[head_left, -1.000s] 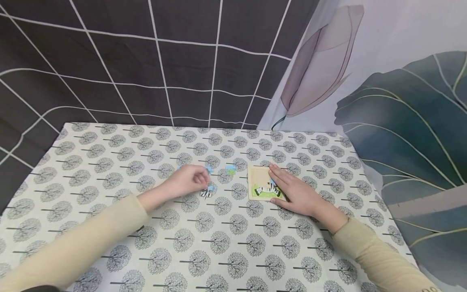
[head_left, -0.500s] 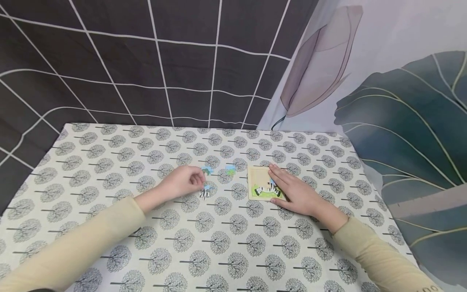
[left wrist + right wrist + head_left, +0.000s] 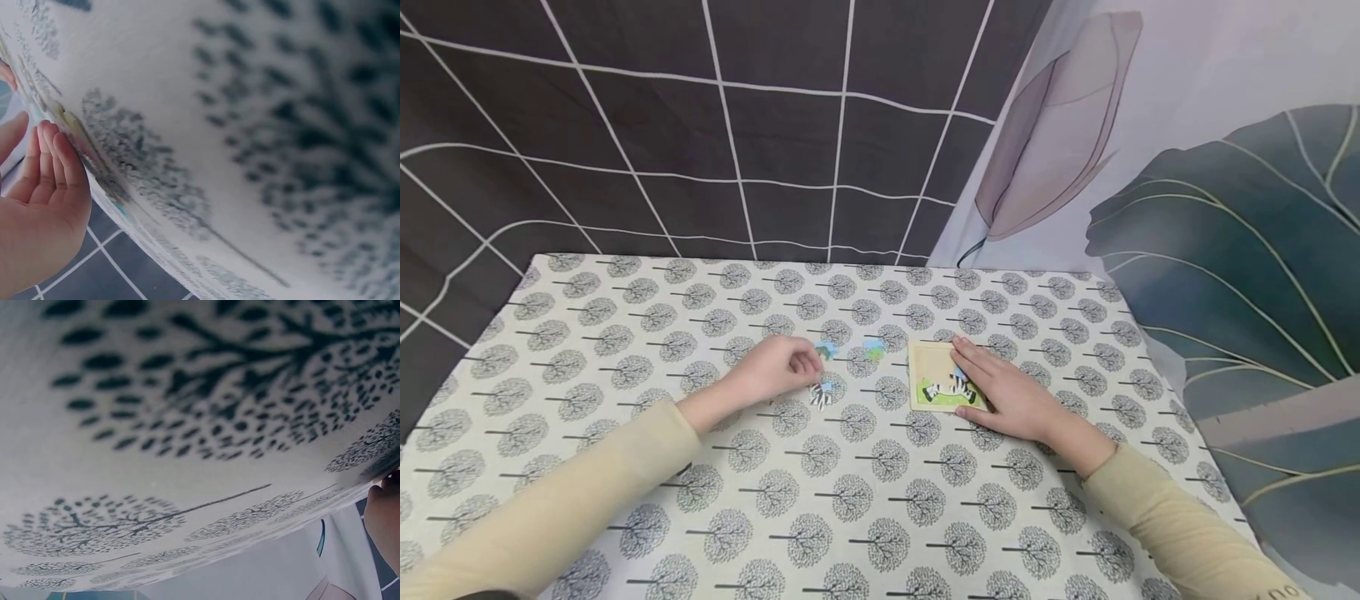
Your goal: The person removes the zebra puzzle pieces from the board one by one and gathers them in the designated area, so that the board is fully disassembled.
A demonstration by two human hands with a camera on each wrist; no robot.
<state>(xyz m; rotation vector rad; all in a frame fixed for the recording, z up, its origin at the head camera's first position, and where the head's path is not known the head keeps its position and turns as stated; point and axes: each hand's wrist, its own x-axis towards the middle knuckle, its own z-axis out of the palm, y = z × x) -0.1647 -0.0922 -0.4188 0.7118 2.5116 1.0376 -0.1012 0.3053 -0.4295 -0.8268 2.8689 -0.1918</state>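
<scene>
In the head view my left hand (image 3: 778,367) is low over the cloth, its fingers loosely bent. Its fingertips lie beside or on a zebra-striped puzzle piece (image 3: 822,397); contact is hard to make out. The left wrist view shows its thumb (image 3: 11,134) apart from the other fingers. A blue-and-green puzzle piece (image 3: 826,351) lies just beyond that hand, and another blue-and-green piece (image 3: 874,348) is farther right. My right hand (image 3: 1007,396) rests flat across the right side of a square wooden puzzle tray (image 3: 913,375), covering part of it. Zebra legs on green (image 3: 951,393) fill the tray's lower part.
A white tablecloth (image 3: 850,500) with grey tree prints covers the table. Behind it hangs a dark curtain (image 3: 775,133) with white grid lines. A pale curtain (image 3: 1150,208) with large leaf prints hangs at the right.
My left hand has shifted slightly left, uncovering the blue-and-green piece beyond it. The zebra-striped piece has moved a little left and turned slightly. My right hand and the tray have stayed put.
</scene>
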